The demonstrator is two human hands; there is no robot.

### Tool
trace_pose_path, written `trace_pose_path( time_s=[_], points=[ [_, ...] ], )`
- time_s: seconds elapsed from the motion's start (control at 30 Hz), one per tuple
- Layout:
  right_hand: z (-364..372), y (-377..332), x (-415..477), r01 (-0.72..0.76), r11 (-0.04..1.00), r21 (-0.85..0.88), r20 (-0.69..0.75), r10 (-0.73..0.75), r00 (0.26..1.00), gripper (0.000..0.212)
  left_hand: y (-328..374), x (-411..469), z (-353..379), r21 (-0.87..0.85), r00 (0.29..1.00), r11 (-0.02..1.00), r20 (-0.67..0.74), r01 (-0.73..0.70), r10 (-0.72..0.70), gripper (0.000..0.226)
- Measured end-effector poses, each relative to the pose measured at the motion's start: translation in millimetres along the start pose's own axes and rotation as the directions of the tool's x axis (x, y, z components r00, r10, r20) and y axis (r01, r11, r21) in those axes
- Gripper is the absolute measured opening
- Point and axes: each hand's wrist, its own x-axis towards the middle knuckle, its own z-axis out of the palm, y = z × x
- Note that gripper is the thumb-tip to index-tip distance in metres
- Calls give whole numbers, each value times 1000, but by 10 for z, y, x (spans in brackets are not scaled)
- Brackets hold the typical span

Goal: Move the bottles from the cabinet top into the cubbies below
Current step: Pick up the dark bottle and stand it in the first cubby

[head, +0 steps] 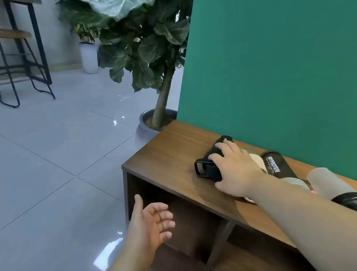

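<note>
A black bottle (214, 153) with a loop handle lies on its side on the wooden cabinet top (166, 152). My right hand (235, 168) lies over it, fingers wrapped around its body. Behind my arm lie a dark shaker bottle with white lettering (277, 167), a frosted grey bottle with a black cap (334, 186) and a pale beige bottle (257, 159), mostly hidden. My left hand (149, 224) hovers open, palm up, in front of the upper left cubby (182, 213). Cubbies below look dark inside.
A green panel (286, 54) stands right behind the bottles. A large potted plant (156, 124) sits at the cabinet's far left end. Grey tiled floor stretches to the left, with a stool (7, 66) and a tall table far back.
</note>
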Motion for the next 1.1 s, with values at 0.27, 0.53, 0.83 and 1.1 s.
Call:
trace_pose_path(
  time_s=[0.27, 0.53, 0.83, 1.1],
  points=[
    [160, -105, 90, -17, 993, -118, -73, 8, 997, 60, -91, 2, -163, 7, 999, 1000, 32, 8, -9, 82],
    [49, -267, 77, -19, 999, -35, -186, 12, 983, 59, 11, 13, -254, -14, 992, 1000, -122, 6, -8, 79],
    [-428, -857, -221, 68, 921, 383, -309, 58, 949, 35, 55, -203, -214, -22, 994, 999, -106, -34, 31, 72],
    [-491, -1276, -549, 134, 775, 618, -359, 126, 925, 43, 42, -281, -240, -126, 998, 991, -52, -49, 43, 70]
  ],
)
